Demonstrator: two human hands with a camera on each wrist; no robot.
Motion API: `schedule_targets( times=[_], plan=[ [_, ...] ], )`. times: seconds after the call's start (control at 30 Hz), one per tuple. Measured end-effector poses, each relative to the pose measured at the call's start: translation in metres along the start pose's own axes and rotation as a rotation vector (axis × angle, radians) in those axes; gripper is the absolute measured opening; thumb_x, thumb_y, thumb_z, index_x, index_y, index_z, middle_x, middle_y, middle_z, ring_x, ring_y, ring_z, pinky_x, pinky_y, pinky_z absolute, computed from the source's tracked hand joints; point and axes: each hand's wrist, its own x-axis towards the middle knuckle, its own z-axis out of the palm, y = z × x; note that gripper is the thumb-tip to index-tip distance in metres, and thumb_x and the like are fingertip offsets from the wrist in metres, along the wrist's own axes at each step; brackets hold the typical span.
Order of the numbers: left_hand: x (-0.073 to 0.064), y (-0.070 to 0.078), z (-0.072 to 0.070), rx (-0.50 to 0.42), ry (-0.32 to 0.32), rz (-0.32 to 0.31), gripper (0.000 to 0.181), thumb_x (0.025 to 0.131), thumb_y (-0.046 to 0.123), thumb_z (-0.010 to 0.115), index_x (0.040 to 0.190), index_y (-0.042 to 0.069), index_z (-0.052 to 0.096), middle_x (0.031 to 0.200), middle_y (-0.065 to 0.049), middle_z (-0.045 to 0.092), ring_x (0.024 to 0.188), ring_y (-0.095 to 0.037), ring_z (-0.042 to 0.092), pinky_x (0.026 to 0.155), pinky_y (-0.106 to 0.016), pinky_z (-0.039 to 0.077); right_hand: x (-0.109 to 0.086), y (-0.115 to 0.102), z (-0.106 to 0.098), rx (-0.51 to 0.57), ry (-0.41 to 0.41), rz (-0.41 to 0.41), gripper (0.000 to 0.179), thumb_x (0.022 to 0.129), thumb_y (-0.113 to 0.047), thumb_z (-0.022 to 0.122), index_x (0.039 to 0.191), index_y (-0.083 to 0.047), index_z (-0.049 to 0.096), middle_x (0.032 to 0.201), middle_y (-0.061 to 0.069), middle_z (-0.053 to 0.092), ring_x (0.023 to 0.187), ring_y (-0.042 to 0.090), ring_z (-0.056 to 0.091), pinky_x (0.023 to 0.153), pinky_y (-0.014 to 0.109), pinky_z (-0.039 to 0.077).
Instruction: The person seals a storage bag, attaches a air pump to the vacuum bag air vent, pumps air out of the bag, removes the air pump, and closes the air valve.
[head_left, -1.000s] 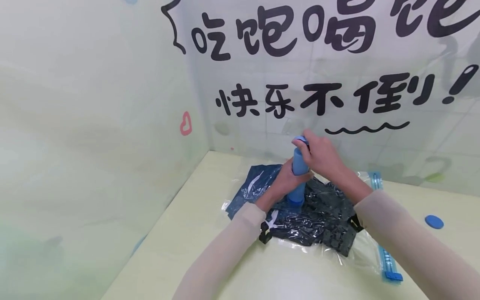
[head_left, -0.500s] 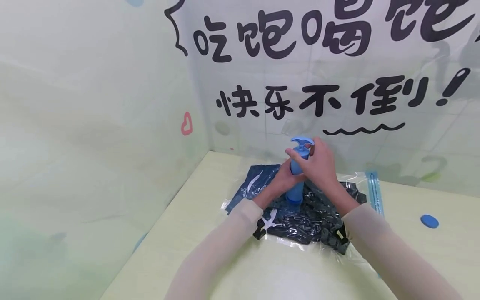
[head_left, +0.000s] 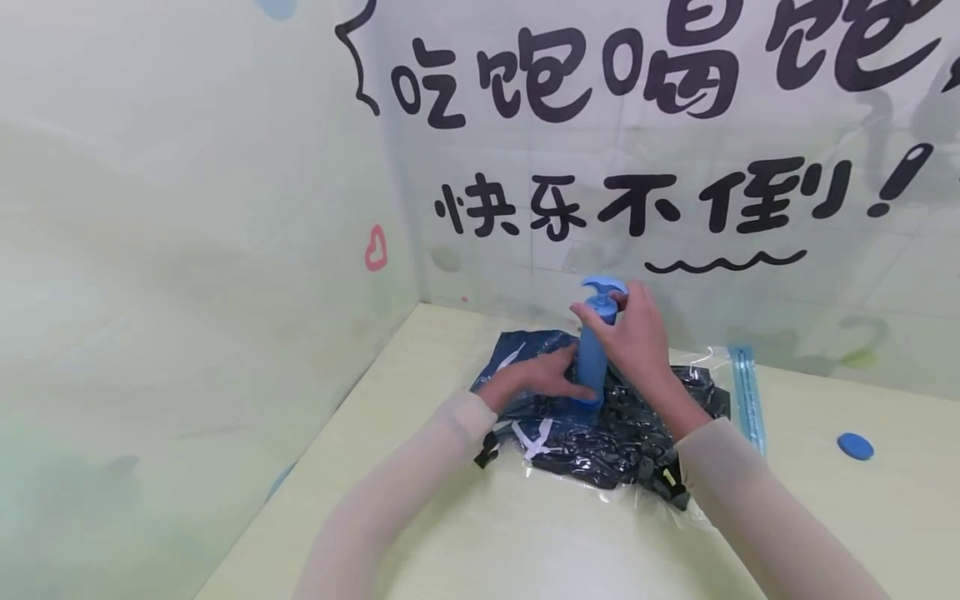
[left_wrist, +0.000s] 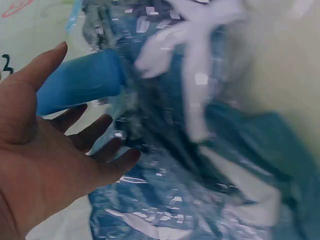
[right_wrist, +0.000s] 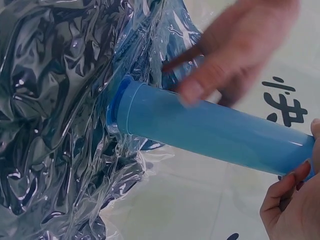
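A blue hand pump (head_left: 591,358) stands upright on a clear vacuum bag (head_left: 570,473) that has dark, wrinkled clothing inside. In the right wrist view the pump's base (right_wrist: 122,107) meets a blue ring on the plastic. My right hand (head_left: 636,329) grips the pump's upper barrel, just below its T-shaped handle (head_left: 604,285). The handle is down close to the barrel top. My left hand (head_left: 546,375) is spread beside the lower barrel; in the left wrist view its fingers (left_wrist: 102,127) are loosely extended and hold nothing.
A round blue cap (head_left: 856,446) lies on the pale table (head_left: 810,508) to the right. The bag's blue zip strip (head_left: 747,392) runs along its right edge. A wall sheet with black lettering (head_left: 637,204) stands close behind, another sheet (head_left: 225,333) to the left.
My right hand has come down from the pump handle to the upper barrel. My left hand has let go of the barrel and moved down and left toward the base.
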Motion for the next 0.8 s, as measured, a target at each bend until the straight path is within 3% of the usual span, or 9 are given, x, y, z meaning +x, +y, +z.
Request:
schedule_targets(
  times=[0.1,0.17,0.37,0.5,0.6,0.7,0.8],
  plan=[
    [-0.002,-0.011,0.01,0.208,-0.03,-0.03,0.082,0.098,0.039,0.068,0.157,0.0,0.027,0.156,-0.016,0.039,0.143,-0.024,0.037,0.115,-0.038,0.027,-0.001,0.004,-0.002,-0.003,-0.01,-0.001,0.067,0.089,-0.046,0.078,0.118,0.009,0.052,0.111,0.024,0.057,0.094,0.036,0.056,0.081,0.05,0.049],
    [-0.003,-0.016,0.016,0.289,-0.037,-0.019,0.084,0.098,0.042,0.067,0.158,0.001,0.026,0.159,-0.014,0.035,0.146,-0.024,0.031,0.118,-0.039,0.021,0.0,0.005,-0.003,-0.013,-0.025,-0.015,0.068,0.089,-0.045,0.078,0.118,0.01,0.052,0.111,0.025,0.057,0.093,0.037,0.056,0.08,0.05,0.049],
    [-0.012,-0.022,0.024,0.31,-0.058,-0.072,0.089,0.1,0.051,0.06,0.164,0.011,0.011,0.168,-0.006,0.015,0.153,-0.026,0.003,0.12,-0.044,0.01,0.0,0.006,-0.005,-0.016,-0.062,-0.04,0.068,0.091,-0.042,0.077,0.123,0.011,0.05,0.116,0.026,0.055,0.099,0.041,0.057,0.084,0.051,0.049],
    [-0.015,-0.026,0.027,0.363,-0.038,-0.103,0.088,0.101,0.057,0.055,0.165,0.015,0.012,0.17,-0.001,0.007,0.153,-0.024,-0.002,0.12,-0.049,0.012,0.001,0.005,-0.006,0.004,-0.09,-0.044,0.067,0.092,-0.041,0.077,0.123,0.011,0.049,0.118,0.026,0.056,0.101,0.042,0.056,0.085,0.051,0.048],
    [-0.017,-0.028,0.028,0.44,-0.021,-0.137,0.088,0.099,0.064,0.051,0.165,0.018,0.015,0.17,0.002,0.002,0.153,-0.023,-0.003,0.119,-0.052,0.013,0.001,0.007,-0.008,0.021,-0.11,-0.046,0.065,0.093,-0.039,0.077,0.124,0.011,0.049,0.118,0.026,0.057,0.093,0.038,0.057,0.078,0.048,0.049],
    [-0.019,-0.029,0.029,0.498,-0.036,-0.167,0.088,0.098,0.068,0.047,0.165,0.02,0.015,0.17,0.003,-0.003,0.153,-0.02,-0.005,0.119,-0.051,0.013,0.002,0.008,-0.011,0.046,-0.127,-0.05,0.062,0.093,-0.036,0.077,0.124,0.01,0.05,0.117,0.026,0.059,0.081,0.032,0.055,0.068,0.042,0.047],
    [-0.021,-0.029,0.029,0.5,-0.079,-0.184,0.088,0.099,0.068,0.045,0.165,0.022,0.011,0.169,0.004,-0.008,0.152,-0.018,-0.008,0.12,-0.048,0.011,0.002,0.01,-0.014,0.069,-0.151,-0.054,0.059,0.093,-0.034,0.077,0.123,0.009,0.05,0.118,0.025,0.06,0.074,0.028,0.053,0.063,0.037,0.046]
  ],
)
